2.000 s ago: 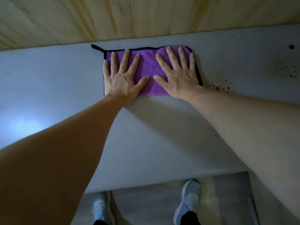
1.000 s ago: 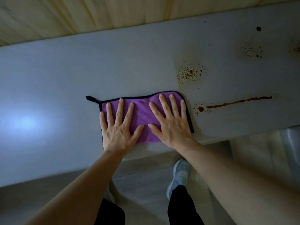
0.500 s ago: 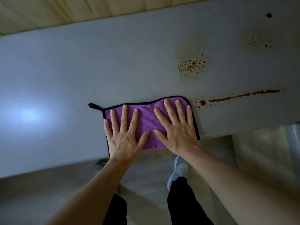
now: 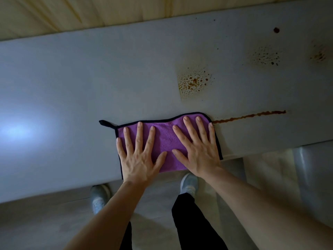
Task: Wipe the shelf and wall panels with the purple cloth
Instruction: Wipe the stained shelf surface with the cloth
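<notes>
The purple cloth [image 4: 164, 139], edged in black with a small loop at its left corner, lies flat on the grey shelf [image 4: 72, 91] close to the shelf's near edge. My left hand [image 4: 138, 156] presses on the cloth's left half with fingers spread straight. My right hand [image 4: 196, 147] presses on the right half the same way. A brown streak [image 4: 250, 116] starts just right of the cloth. A speckled brown stain [image 4: 194, 83] sits above and right of the cloth.
Pale wooden wall panels [image 4: 90, 13] run along the far side of the shelf. More brown speckles [image 4: 266, 55] mark the shelf's far right. Below the near edge are the floor and my two grey shoes [image 4: 189, 183]. A bright glare [image 4: 18, 131] lies at left.
Both hands slid the cloth from the back of the shelf to its near edge, then slightly right; its right corner now covers the left end of the brown streak.
</notes>
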Tool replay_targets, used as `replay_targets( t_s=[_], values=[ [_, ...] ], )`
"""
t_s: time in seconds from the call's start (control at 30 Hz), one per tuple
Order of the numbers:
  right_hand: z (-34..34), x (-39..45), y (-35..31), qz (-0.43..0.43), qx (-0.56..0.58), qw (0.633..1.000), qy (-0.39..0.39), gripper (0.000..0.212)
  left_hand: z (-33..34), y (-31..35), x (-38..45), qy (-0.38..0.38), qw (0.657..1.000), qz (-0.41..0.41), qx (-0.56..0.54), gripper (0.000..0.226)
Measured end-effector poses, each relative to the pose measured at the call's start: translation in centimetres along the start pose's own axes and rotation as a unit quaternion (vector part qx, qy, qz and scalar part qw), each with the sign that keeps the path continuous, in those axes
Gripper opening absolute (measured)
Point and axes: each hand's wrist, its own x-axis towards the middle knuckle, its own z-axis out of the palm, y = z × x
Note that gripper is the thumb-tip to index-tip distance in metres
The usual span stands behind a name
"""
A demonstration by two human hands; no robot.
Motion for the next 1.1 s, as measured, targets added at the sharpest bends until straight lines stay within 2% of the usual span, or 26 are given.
replay_targets(
  t_s=[0.37,0.57,0.77,1.1],
  values=[
    [-0.3,0.2,4.5,0.036,0.016,0.999,0.017,0.076,0.0,4.5,3.0,0.009,1.000,-0.005,0.010,0.085],
    [-0.8,2.5,6.3,0.020,0.018,0.999,0.021,0.076,0.0,5.4,5.1,0.033,0.999,-0.022,-0.003,0.086],
    [-2.1,6.7,7.3,0.021,0.012,1.000,0.011,0.077,-1.2,5.1,8.8,0.038,0.999,-0.036,-0.016,0.085],
    [-4.6,18.5,8.4,0.032,-0.010,0.999,0.034,0.080,-4.7,2.5,20.0,0.072,0.997,-0.031,-0.001,0.085]
  ],
)
